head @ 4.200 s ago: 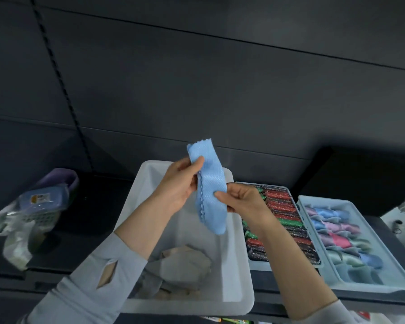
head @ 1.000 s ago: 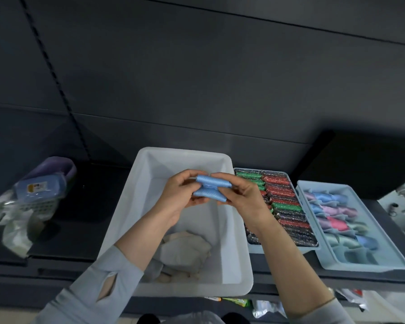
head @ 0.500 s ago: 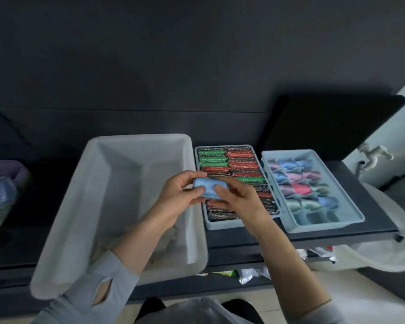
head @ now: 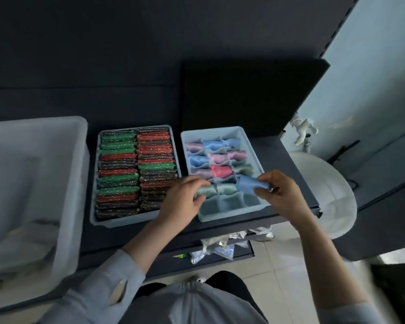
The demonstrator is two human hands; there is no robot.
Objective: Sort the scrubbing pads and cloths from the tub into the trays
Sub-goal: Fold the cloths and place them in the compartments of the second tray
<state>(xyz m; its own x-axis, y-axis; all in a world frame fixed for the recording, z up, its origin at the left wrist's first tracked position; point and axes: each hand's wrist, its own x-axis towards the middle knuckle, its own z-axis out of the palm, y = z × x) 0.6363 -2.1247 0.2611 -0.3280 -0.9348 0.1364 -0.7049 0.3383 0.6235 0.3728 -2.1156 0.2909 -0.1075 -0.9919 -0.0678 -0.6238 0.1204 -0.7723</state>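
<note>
right hand (head: pixel 281 195) pinches a folded blue cloth (head: pixel 248 184) by its right end, fingers curled round it, holding it over the right-hand cell of the fourth row in the divided cloth tray (head: pixel 253 146); cannot tell if the cloth already sits in the cell or is just above it. left hand (head: pixel 181 202) is at the tray's left edge, fingers curled down onto a pale green cloth (head: pixel 205 191) in the left cell of the same row, thumb below it, so it looks like a light grip on that cloth. another green cloth (head: pixel 227 189) fills the middle cell between the two hands. rows behind hold rolled cloths in pink, blue, red and green; the nearest row of cells shows only tray bottom. just left of it, touching or nearly so, the scrubbing pad tray (head: pixel 96 216) is packed with two columns of green, red and dark glittery pads (head: pixel 119 174) standing on edge. white tub (head: pixel 68 183) sits far left, blurred, with some pale stuff low inside it, too smeared to identify. all three containers rest on a dark shelf (head: pixel 271 148). white round basin (head: pixel 330 188) to the right, crumpled wrappers (head: pixel 220 246) on a lower shelf.
</note>
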